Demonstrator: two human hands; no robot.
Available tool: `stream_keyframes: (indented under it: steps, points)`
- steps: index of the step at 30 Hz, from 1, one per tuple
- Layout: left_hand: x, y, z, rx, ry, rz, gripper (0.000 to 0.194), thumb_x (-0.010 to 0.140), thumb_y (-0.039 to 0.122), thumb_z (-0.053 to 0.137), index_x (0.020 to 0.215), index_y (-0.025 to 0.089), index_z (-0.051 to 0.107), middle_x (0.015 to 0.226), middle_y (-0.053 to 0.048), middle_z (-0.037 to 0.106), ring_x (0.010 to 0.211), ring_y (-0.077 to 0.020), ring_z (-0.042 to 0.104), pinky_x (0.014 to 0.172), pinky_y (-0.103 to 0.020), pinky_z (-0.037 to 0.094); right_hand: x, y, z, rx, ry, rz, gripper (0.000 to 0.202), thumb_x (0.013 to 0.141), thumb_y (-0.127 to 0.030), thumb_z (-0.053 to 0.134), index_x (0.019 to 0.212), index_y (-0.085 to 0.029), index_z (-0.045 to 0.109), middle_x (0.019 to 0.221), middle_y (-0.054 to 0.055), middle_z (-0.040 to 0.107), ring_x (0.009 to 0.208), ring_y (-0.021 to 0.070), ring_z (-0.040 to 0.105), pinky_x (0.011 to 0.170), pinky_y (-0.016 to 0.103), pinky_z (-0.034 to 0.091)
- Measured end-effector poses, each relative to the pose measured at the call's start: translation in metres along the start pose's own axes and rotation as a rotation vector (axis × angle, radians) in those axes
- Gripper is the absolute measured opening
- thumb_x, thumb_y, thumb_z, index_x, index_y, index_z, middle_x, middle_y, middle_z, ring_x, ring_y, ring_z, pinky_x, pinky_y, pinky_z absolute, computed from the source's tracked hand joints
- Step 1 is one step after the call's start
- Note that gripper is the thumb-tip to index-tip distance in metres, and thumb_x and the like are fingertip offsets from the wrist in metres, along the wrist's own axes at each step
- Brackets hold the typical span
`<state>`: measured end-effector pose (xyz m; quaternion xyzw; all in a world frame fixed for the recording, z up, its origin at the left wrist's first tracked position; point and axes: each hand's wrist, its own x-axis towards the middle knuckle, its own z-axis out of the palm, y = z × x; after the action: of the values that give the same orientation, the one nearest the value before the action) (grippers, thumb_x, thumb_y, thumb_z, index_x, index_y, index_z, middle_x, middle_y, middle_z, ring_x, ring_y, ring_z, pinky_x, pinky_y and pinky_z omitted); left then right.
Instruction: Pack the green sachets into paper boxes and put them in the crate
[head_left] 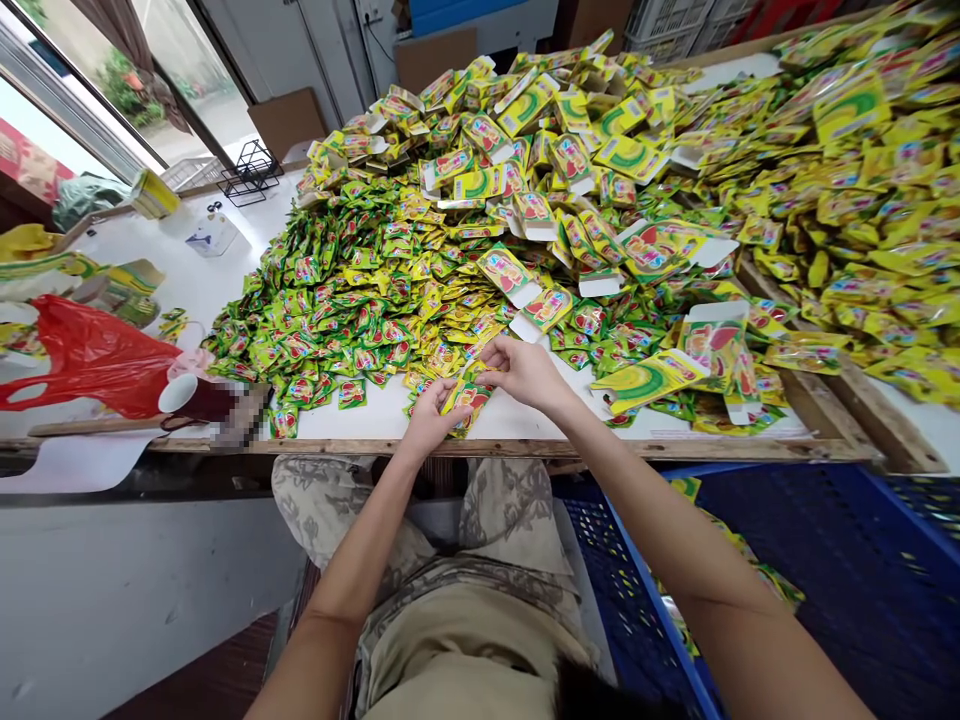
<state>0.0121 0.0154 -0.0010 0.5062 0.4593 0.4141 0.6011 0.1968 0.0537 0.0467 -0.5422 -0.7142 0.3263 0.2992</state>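
A small green and yellow packet (471, 398) with a red fruit print is held low over the front edge of the table. My left hand (433, 425) grips its left side, thumb across the front. At its upper right, my right hand (521, 375) is closed in a pinch at the packet's top edge; the fingertips partly hide that edge. Just beyond both hands rises a heap of small green and yellow sachets (352, 290). Printed cardboard boxes (510, 272), several with white flaps open, lie on and behind the heap.
A red plastic bag (97, 355) and a dark mug (199, 398) stand at the left. A wooden strip (832, 390) divides off more yellow packets (885, 230) at the right. Below the table's right side sits a blue crate (637, 570) with packets inside. A black wire rack (251, 172) stands farther back.
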Motion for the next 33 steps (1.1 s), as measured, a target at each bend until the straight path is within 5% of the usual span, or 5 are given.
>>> stream_keyframes:
  steps: [8, 14, 20, 28, 33]
  points:
    - [-0.003, 0.002, -0.003, -0.077, -0.002, -0.022, 0.051, 0.054, 0.029, 0.084, 0.094, 0.017, 0.053, 0.087, -0.001, 0.069, 0.077, -0.0135, 0.063, 0.073, -0.025, 0.047, 0.000, -0.011, 0.003, -0.033, -0.291, -0.170, 0.015, 0.082, -0.015, 0.057, 0.085, -0.019, 0.071, 0.082, 0.001, 0.074, 0.076, 0.0140, 0.065, 0.070, 0.023, 0.043]
    - [-0.004, 0.000, -0.005, -0.067, -0.004, -0.021, 0.053, 0.055, 0.029, 0.083, 0.098, 0.016, 0.054, 0.094, -0.004, 0.070, 0.084, -0.0161, 0.064, 0.079, -0.028, 0.046, -0.003, -0.021, 0.004, -0.233, -0.186, -0.110, 0.020, 0.081, -0.013, 0.055, 0.087, -0.021, 0.073, 0.093, 0.004, 0.074, 0.086, 0.0180, 0.066, 0.076, 0.026, 0.044]
    - [-0.006, -0.001, -0.007, -0.073, -0.015, -0.026, 0.050, 0.056, 0.030, 0.082, 0.095, 0.017, 0.054, 0.091, -0.003, 0.070, 0.082, -0.0149, 0.064, 0.078, -0.027, 0.046, 0.004, -0.012, 0.006, 0.024, -0.255, -0.051, 0.014, 0.077, -0.014, 0.060, 0.082, -0.018, 0.073, 0.076, 0.001, 0.073, 0.071, 0.0142, 0.065, 0.068, 0.023, 0.045]
    - [-0.005, -0.002, -0.009, -0.072, -0.011, -0.036, 0.055, 0.055, 0.031, 0.083, 0.099, 0.016, 0.054, 0.098, -0.006, 0.071, 0.087, -0.0180, 0.066, 0.082, -0.031, 0.048, 0.004, -0.001, 0.011, 0.077, 0.026, -0.032, 0.013, 0.080, -0.018, 0.060, 0.083, -0.019, 0.073, 0.083, 0.002, 0.074, 0.075, 0.0160, 0.064, 0.069, 0.026, 0.044]
    - [-0.004, -0.002, -0.008, -0.093, -0.012, -0.051, 0.053, 0.055, 0.031, 0.084, 0.096, 0.017, 0.054, 0.093, -0.004, 0.070, 0.082, -0.0158, 0.065, 0.078, -0.028, 0.048, 0.002, -0.015, 0.008, -0.077, -0.068, -0.041, 0.015, 0.081, -0.017, 0.059, 0.085, -0.021, 0.073, 0.086, 0.003, 0.075, 0.078, 0.0172, 0.065, 0.071, 0.026, 0.043]
